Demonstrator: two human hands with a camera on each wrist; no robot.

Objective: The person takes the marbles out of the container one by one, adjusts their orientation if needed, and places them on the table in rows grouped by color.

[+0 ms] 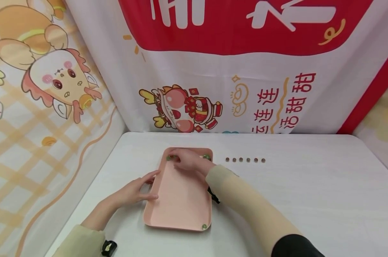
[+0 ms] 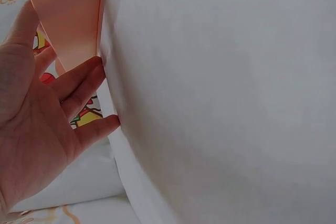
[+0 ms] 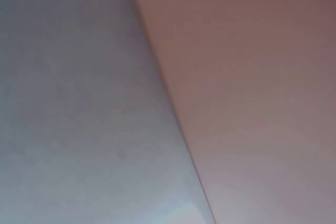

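A pink tray point(image 1: 181, 200) lies on the white table. My left hand point(image 1: 133, 192) touches its left side, thumb over the rim and fingers extended; the left wrist view shows this hand point(image 2: 47, 114) against the tray's outer wall point(image 2: 71, 14). Inside the upper left corner, my right hand point(image 1: 189, 160) has curled fingers and pinches a small green ball, partly hidden by the fingertips. Another green ball point(image 1: 168, 158) is beside them. Green balls point(image 1: 207, 156) sit in the upper right corner, and one green ball point(image 1: 204, 226) in the lower right. In the right wrist view only tray point(image 3: 252, 98) and cloth show.
Right of the tray, several small brownish round pieces point(image 1: 241, 160) form a row on the white table point(image 1: 309, 192). A printed cloth point(image 1: 232, 89) hangs behind the table, and another patterned cloth point(image 1: 52, 142) stands along the left.
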